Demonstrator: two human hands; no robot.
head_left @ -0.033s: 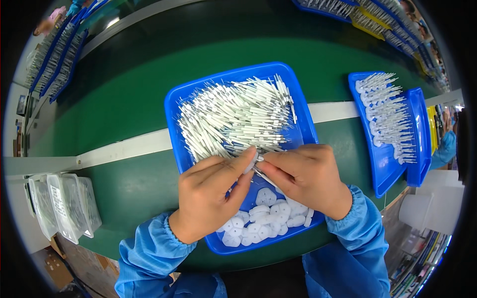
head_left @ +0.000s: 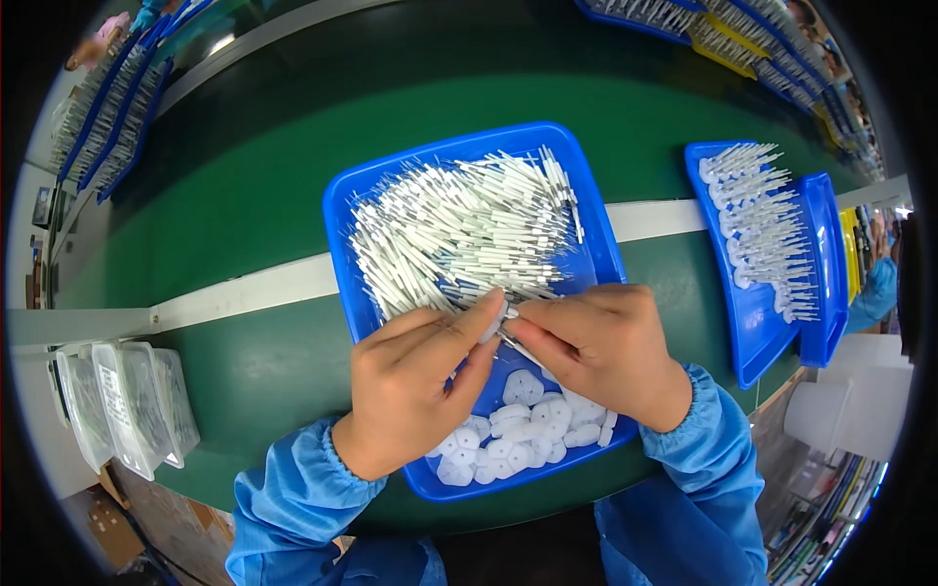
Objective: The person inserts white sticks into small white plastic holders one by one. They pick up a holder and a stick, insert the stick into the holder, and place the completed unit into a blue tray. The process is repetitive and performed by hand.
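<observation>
The left grip (head_left: 415, 376) pinches a white plastic disc (head_left: 494, 323). The right grip (head_left: 608, 347) pinches a thin white stick (head_left: 515, 345) beside it, above the blue tray (head_left: 598, 217).

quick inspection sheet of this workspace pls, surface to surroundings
Surface: glossy green tabletop with a straight white strip
Job's things: rectangular blue plastic tray holding slim white rods and rounded white plastic discs
Clutter: clear plastic boxes at left; second blue plastic tray of rods and discs at right
Hands: left hand pinches one disc; right hand holds one rod near it
Cables: nothing seen
Surroundings: stacked blue trays of rods, upper left
</observation>
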